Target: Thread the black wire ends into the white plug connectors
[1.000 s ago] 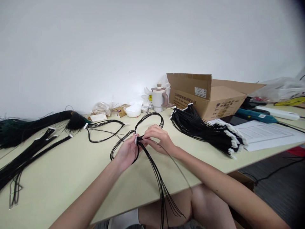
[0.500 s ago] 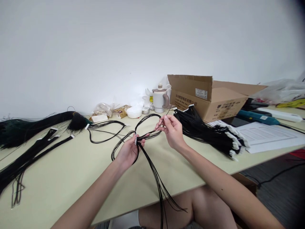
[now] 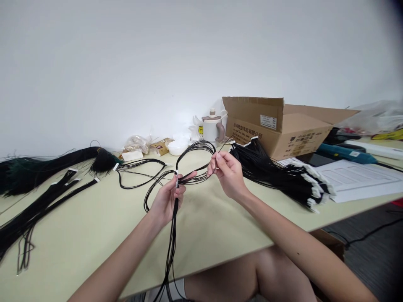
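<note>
My left hand (image 3: 168, 197) grips a bundle of thin black wires (image 3: 195, 163) at its small white connector, just above the table (image 3: 94, 235). The wires loop up and back toward the far side, and their loose tails hang down past the table's front edge. My right hand (image 3: 227, 172) pinches a single black wire out of the loop, a little to the right of the left hand and higher.
A heap of finished black harnesses with white ends (image 3: 280, 174) lies to the right. Behind it stands an open cardboard box (image 3: 283, 128). More black wire bundles (image 3: 47, 184) lie at the left. A mug (image 3: 210, 130), small containers, papers (image 3: 355, 178) and a blue tool (image 3: 344, 153) sit at the back and right.
My right hand left the connector and moved up and right, drawing one wire out of the loop. The hanging tails swung left, and now drop straight below my left hand.
</note>
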Demonstrator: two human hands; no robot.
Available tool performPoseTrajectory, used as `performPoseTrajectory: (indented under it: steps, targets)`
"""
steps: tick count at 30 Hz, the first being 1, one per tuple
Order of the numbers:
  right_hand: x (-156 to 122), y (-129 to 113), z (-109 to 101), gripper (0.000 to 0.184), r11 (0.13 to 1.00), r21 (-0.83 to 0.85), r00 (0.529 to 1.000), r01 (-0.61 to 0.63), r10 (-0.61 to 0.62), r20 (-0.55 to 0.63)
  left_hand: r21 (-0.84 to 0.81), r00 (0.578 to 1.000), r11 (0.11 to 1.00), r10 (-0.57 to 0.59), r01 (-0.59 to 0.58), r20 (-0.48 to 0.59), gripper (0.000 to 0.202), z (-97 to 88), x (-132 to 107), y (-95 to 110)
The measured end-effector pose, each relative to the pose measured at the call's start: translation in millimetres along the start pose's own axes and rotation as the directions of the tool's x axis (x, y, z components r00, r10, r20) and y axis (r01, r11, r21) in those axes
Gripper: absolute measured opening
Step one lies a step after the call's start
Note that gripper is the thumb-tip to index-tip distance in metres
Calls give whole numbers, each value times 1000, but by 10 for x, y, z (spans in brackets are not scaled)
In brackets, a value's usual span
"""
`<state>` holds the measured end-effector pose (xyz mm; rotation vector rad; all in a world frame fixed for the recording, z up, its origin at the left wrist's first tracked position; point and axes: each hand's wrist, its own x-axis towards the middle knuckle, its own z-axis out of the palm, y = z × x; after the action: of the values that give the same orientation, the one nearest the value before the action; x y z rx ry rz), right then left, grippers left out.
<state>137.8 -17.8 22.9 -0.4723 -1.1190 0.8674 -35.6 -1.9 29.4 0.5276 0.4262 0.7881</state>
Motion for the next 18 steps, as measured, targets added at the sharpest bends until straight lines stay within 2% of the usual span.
performPoseTrajectory:
  steps: [10,18]
  targets:
    - [9,-109,20,15,999,48,999,15,-13,-33,-1,998,1000,-2,2,62,19,10,-53,-32]
    - [-16,-214,52,12,997,55,999,47,-48,17,-39,999,999,-15,14,-31,29,106,-127,-14]
